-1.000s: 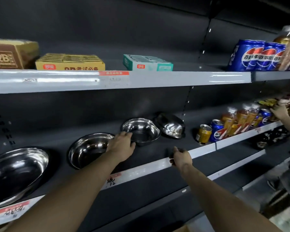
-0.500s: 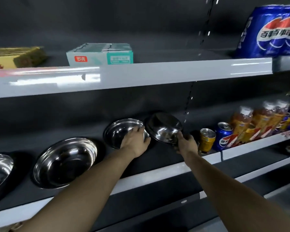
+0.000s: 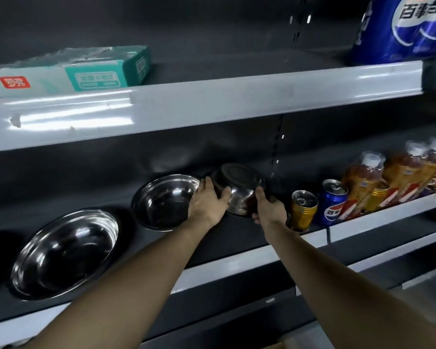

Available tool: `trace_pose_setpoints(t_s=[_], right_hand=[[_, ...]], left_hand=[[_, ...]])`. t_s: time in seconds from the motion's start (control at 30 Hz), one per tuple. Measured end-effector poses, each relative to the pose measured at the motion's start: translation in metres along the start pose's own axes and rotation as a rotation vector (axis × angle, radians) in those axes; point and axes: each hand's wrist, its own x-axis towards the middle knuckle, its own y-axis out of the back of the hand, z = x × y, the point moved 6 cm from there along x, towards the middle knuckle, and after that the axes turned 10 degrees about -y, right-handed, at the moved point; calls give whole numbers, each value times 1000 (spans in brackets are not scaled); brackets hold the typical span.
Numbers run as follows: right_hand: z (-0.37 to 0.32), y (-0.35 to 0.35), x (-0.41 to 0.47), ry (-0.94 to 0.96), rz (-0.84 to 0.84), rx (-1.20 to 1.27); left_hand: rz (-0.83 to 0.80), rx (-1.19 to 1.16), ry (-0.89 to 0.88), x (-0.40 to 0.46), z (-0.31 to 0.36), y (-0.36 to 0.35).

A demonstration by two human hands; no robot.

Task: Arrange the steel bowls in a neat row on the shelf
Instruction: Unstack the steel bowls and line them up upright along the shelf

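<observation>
Both hands grip the small bowl [image 3: 239,190], which is tipped so its base faces up and toward the camera. The left hand [image 3: 208,202] curls over its left side with the thumb on the wall; the right hand [image 3: 268,209] holds its right edge, thumb up against the wall, fingers underneath. It sits at the back of the middle shelf [image 3: 237,263]. Just left of the left hand stands a second bowl [image 3: 165,201], mouth up, its rim close to the held one. Farther left lies a large bowl [image 3: 63,253]. Just right of the right hand is a gold can [image 3: 302,210], then a blue can [image 3: 330,202] and bottles [image 3: 363,182]. Above the hands, a teal box [image 3: 71,71] lies on the upper shelf [image 3: 212,104].
</observation>
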Motion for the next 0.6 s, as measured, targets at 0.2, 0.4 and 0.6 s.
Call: trace_pose_setpoints(t_s=[0.2, 0.4, 0.6], right_hand=[[-1, 1, -29, 208, 17, -9], [-14, -5, -80, 471, 53, -28], [-25, -5, -122, 600, 122, -15]], left_hand=[[152, -190, -20, -16, 2, 11], [242, -443, -78, -38, 1, 38], [295, -566, -71, -62, -11, 70]])
